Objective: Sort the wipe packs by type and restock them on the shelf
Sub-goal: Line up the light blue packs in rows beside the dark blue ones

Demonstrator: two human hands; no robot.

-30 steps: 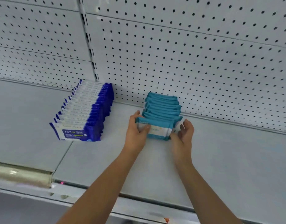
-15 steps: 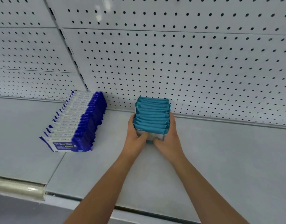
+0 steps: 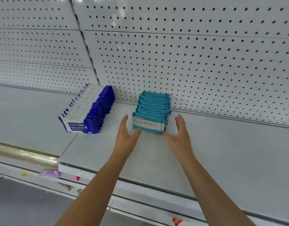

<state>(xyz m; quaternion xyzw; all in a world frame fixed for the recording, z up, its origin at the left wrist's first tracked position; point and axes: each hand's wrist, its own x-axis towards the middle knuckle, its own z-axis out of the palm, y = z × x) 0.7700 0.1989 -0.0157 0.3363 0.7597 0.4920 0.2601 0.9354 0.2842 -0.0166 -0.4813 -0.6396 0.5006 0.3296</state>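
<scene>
The front pack of the teal wipe packs (image 3: 152, 110) is showing a white label panel with a small emblem and a short line of pale writing, too blurred to read. A thin line of print is running along its teal top band, also illegible. The front pack of the dark blue wipe packs (image 3: 90, 110) is carrying larger pale characters on its white and blue face, with a yellow-green strip beneath them. The letters are smeared and I cannot make them out with confidence.

The teal packs are standing on edge in a tight row, front to back, with the rear pack sitting against the pegboard back panel (image 3: 189, 62). They are soft film packs, teal at the top and sides. The blue packs are lining up the same way in a longer row, well apart to the left, on the same shelf (image 3: 222, 157).

The left grip (image 3: 126, 136) is hovering at the left side of the teal row, released, with its fingers straight and its thumb reaching toward the front pack's lower left corner. The right grip (image 3: 179, 134) is mirroring it on the right side, also released, with its palm facing inward. Whether either thumb is touching the pack I cannot tell.

Scraps of pink (image 3: 50, 172) and red paper (image 3: 177, 221) are clinging to the shelf's front rail.
</scene>
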